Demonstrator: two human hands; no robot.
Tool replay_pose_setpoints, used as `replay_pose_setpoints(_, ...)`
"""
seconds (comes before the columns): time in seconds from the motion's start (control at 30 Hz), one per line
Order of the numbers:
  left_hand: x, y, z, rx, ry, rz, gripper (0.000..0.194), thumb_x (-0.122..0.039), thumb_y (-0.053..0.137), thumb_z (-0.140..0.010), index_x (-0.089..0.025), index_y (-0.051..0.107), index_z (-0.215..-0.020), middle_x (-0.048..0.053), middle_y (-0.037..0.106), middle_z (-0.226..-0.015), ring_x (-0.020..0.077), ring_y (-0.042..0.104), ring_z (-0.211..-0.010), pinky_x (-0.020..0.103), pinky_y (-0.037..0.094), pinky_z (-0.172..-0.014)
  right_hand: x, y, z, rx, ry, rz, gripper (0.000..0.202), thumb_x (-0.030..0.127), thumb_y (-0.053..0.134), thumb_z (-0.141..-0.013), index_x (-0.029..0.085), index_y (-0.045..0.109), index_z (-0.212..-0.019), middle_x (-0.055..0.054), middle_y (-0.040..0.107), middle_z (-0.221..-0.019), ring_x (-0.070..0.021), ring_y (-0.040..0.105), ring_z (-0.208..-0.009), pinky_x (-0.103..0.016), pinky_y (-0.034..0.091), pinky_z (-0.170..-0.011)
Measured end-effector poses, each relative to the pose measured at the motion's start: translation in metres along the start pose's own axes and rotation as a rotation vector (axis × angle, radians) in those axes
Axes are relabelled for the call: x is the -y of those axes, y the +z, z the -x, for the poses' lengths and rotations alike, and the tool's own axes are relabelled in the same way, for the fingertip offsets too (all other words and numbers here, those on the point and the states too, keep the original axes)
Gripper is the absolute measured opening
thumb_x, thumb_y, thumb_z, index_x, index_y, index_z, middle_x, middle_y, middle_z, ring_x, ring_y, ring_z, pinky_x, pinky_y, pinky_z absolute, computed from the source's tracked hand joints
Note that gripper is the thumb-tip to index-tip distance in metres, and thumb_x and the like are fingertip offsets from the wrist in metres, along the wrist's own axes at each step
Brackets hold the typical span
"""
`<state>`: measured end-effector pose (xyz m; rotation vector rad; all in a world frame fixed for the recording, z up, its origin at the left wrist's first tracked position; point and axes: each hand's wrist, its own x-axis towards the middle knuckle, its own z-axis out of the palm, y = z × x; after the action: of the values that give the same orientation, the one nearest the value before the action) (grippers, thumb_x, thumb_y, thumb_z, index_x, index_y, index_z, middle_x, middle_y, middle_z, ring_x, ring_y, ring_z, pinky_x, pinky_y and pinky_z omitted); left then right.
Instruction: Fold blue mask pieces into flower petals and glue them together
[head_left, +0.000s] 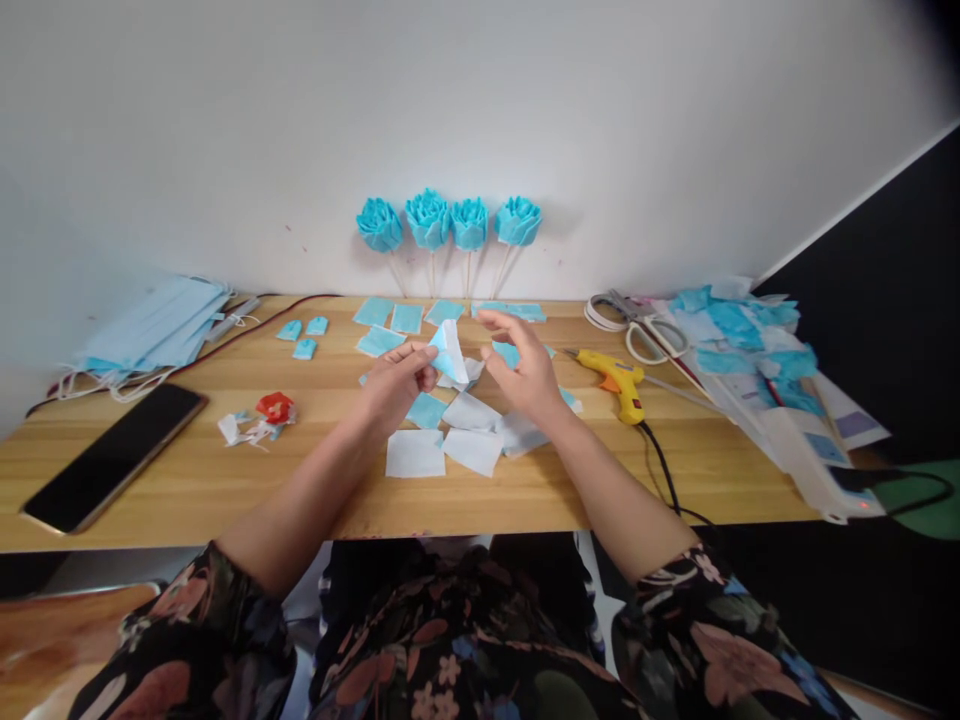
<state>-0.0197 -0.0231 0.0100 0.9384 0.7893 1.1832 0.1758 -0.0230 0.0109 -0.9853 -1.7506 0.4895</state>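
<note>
Between thumb and fingers, my left hand [397,383] pinches a folded blue-and-white fabric piece [449,352], raised above the table. Just to its right, my right hand [523,366] has its fingers curved and apart, with nothing visible in them. Under and around both hands lie several cut rectangles, some blue side up like the blue piece [407,319], others white side up like the white piece [415,454]. Three small folded blue petals [304,349] rest to the left of my left hand.
Several blue fabric roses [429,220] on sticks lean against the wall. Left are stacked face masks [161,322], a phone [112,458] and red-and-white scraps [274,408]. Right are a yellow glue gun [616,380] with cord, scissors [654,338], a tape roll [602,313], blue scraps [739,325] and a power strip [814,455].
</note>
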Motion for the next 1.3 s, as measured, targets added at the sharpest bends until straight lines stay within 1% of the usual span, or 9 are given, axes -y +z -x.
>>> replay_pose_setpoints(0.1,0.000,0.000,0.000,0.008,-0.018,0.040,0.031,-0.035,0.083,-0.070,-0.016,0.060,-0.063,-0.002,0.053,-0.051,0.0086,0.046,-0.051,0.024,0.036,-0.054,0.002,0.002,0.001,0.019,-0.215,0.172,0.037,0.016,0.058,-0.088,0.030,0.060,-0.123,-0.006,0.065,-0.131,-0.0260,0.056,-0.126,-0.050,0.042,-0.109)
replay_pose_setpoints(0.17,0.000,-0.001,0.000,0.016,-0.016,0.049,0.030,-0.036,0.083,-0.071,-0.016,0.062,-0.065,-0.002,0.054,-0.052,0.0088,0.046,-0.051,0.024,0.036,-0.054,0.004,0.003,0.001,0.057,-0.283,0.215,0.033,0.016,0.058,-0.089,0.031,0.062,-0.118,-0.005,0.064,-0.132,-0.0262,0.054,-0.127,-0.052,0.040,-0.111)
replay_pose_setpoints(0.3,0.001,-0.001,0.001,0.019,-0.018,0.055,0.029,-0.037,0.084,-0.072,-0.016,0.064,-0.069,-0.002,0.054,-0.052,0.0093,0.047,-0.052,0.025,0.036,-0.054,0.005,0.002,0.001,0.133,-0.316,0.244,0.026,0.014,0.057,-0.089,0.034,0.067,-0.103,-0.002,0.062,-0.132,-0.0266,0.052,-0.129,-0.053,0.042,-0.108)
replay_pose_setpoints(0.43,0.002,-0.001,0.001,0.024,-0.006,0.029,0.031,-0.039,0.084,-0.071,-0.015,0.064,-0.069,-0.002,0.054,-0.051,0.0092,0.047,-0.051,0.025,0.036,-0.054,0.003,0.002,0.000,0.156,-0.332,0.267,0.026,0.011,0.057,-0.089,0.033,0.071,-0.093,-0.001,0.062,-0.131,-0.0260,0.050,-0.128,-0.053,0.041,-0.108)
replay_pose_setpoints(0.6,0.002,0.000,0.000,0.039,0.015,-0.010,0.035,-0.043,0.085,-0.071,-0.015,0.064,-0.068,-0.002,0.055,-0.053,0.0083,0.046,-0.052,0.024,0.036,-0.055,0.000,0.002,0.000,0.127,-0.359,0.241,0.018,0.017,0.061,-0.092,0.031,0.072,-0.090,-0.002,0.063,-0.128,-0.0263,0.052,-0.125,-0.052,0.044,-0.105)
replay_pose_setpoints(0.83,0.001,0.002,0.001,0.047,0.033,-0.057,0.039,-0.047,0.086,-0.067,-0.015,0.064,-0.068,-0.002,0.056,-0.054,0.0084,0.046,-0.053,0.024,0.036,-0.055,-0.002,0.004,0.000,0.072,-0.418,0.222,0.014,0.020,0.062,-0.093,0.030,0.071,-0.091,-0.004,0.065,-0.125,-0.0253,0.054,-0.124,-0.050,0.048,-0.101)
replay_pose_setpoints(0.93,0.001,0.002,0.001,0.022,0.053,-0.091,0.038,-0.045,0.085,-0.069,-0.015,0.062,-0.065,-0.003,0.054,-0.053,0.0082,0.045,-0.053,0.024,0.036,-0.055,0.001,0.004,0.001,0.089,-0.380,0.196,0.012,0.022,0.064,-0.093,0.031,0.072,-0.092,-0.004,0.065,-0.126,-0.0260,0.055,-0.124,-0.051,0.048,-0.101)
replay_pose_setpoints(1.1,0.002,0.000,0.000,0.004,0.078,-0.099,0.037,-0.045,0.083,-0.072,-0.016,0.061,-0.066,-0.003,0.052,-0.051,0.0081,0.044,-0.052,0.024,0.035,-0.056,0.007,0.006,0.004,0.091,-0.214,0.080,0.008,0.026,0.065,-0.093,0.028,0.073,-0.093,-0.006,0.063,-0.130,-0.0258,0.055,-0.126,-0.048,0.050,-0.099)
replay_pose_setpoints(1.3,0.004,0.000,0.000,0.013,0.071,-0.122,0.036,-0.044,0.082,-0.073,-0.016,0.060,-0.065,-0.003,0.053,-0.052,0.0078,0.043,-0.053,0.024,0.035,-0.056,0.005,0.012,0.005,0.048,-0.019,-0.067,0.005,0.030,0.070,-0.088,0.026,0.071,-0.086,-0.007,0.064,-0.127,-0.0252,0.059,-0.126,-0.050,0.042,-0.111)
